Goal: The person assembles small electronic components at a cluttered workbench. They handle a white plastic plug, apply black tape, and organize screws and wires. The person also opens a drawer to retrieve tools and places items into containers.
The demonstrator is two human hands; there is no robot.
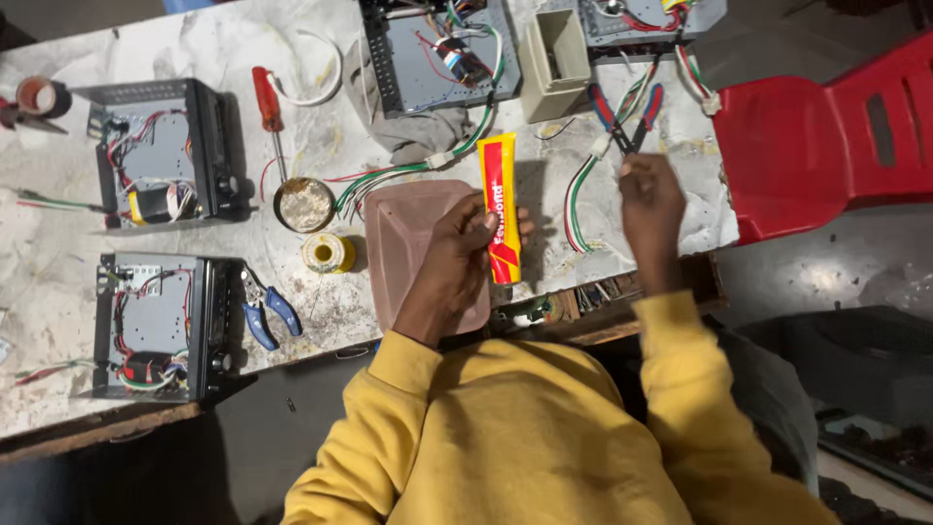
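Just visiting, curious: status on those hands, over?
Left hand gripping yellow-red tube. Right hand at red-handled cutters, grip unclear. Wires between them.

person: mustard-yellow sweatshirt | sleeves: long, ribbed cuffs just behind the bare fingers | left hand [457, 255]: bare | right hand [649, 199]: bare | rings, gloves: none seen

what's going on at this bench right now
A person in a yellow sweatshirt sits at a messy workbench. The left hand holds a yellow and red tube upright over a brownish plastic cover. The right hand pinches something small near the red and blue pliers; what it is cannot be told. Open metal boxes with wiring lie around, plus a red screwdriver.
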